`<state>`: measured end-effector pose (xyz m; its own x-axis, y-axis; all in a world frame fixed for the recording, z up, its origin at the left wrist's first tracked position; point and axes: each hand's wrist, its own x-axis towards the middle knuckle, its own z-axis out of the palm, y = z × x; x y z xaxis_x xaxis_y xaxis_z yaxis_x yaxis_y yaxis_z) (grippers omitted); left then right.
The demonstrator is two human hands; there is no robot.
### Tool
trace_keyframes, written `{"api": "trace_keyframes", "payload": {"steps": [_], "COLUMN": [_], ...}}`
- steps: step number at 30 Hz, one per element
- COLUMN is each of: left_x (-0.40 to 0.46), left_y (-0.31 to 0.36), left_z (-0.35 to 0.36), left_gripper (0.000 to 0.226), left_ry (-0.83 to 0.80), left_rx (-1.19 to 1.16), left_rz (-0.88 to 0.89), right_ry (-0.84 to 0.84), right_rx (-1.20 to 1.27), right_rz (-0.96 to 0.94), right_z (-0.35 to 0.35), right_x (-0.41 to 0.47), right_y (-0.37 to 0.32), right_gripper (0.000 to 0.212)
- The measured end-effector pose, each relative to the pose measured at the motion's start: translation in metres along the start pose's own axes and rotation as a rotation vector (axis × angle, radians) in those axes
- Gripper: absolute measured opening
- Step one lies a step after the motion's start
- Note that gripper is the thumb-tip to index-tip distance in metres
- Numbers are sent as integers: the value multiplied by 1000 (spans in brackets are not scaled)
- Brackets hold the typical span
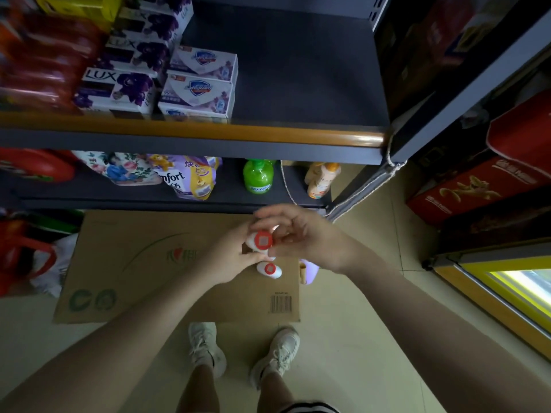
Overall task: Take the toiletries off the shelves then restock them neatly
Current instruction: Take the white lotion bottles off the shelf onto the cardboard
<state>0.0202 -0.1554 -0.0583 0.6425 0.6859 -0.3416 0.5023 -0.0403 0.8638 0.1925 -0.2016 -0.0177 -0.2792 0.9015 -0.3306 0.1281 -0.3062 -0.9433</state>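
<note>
A dim shop aisle is seen from above, with a dark metal shelving unit (208, 144) edged in an orange strip standing beyond the hands and a pale tiled floor (357, 338) beneath. A flattened brown cardboard box (134, 263) lies on the floor directly below the hands, printed with a barcode and green recycling marks.

A small white oval bottle with a red-ringed end (260, 241) is held between both hands: the left hand (229, 257) is curled under it, and the right hand (301, 236) pinches it from above. A second white oval bottle of the same kind (269, 270) lies on the cardboard just below the hands, with a lilac container (310, 271) beside it to the right.

The task is judged to be partway through. The right half of the upper shelf, well beyond the hands, is bare, so removal there seems done, while restocking of it is not yet seen. To the upper left, purple-and-white soap cartons marked "LUX" (116, 90) and white cartons with a blue shield logo (196, 93), whose name is too blurred to read, are stacked. On the lower shelf, a purple refill pouch reading "mfort" (190, 177), a green pump bottle (258, 175) and a peach bottle (323, 180) stand just beyond the hands.
</note>
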Motion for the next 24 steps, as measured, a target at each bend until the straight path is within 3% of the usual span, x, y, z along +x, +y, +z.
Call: {"api": "trace_keyframes", "payload": {"steps": [2, 7, 11, 14, 18, 24], "left_x": [-1, 10, 23, 28, 34, 39], "left_y": [-8, -21, -42, -57, -70, -88], "left_z": [0, -6, -16, -28, -33, -31], "left_gripper": [35, 49, 46, 30, 17, 14], "left_ry": [42, 98, 235, 254, 206, 179], "left_rx": [31, 60, 26, 7, 15, 29], "left_rz": [-8, 11, 11, -71, -80, -70], "right_ry": [58, 279, 574, 711, 720, 613], "right_rx": [-162, -488, -488, -509, -523, -586], "right_rz": [-29, -203, -110, 6, 165, 223], "right_z": [5, 9, -5, -14, -21, -24], "right_x": [1, 16, 32, 42, 63, 97], "right_y": [4, 14, 30, 44, 70, 108], "right_gripper": [46, 27, 21, 18, 20, 26]}}
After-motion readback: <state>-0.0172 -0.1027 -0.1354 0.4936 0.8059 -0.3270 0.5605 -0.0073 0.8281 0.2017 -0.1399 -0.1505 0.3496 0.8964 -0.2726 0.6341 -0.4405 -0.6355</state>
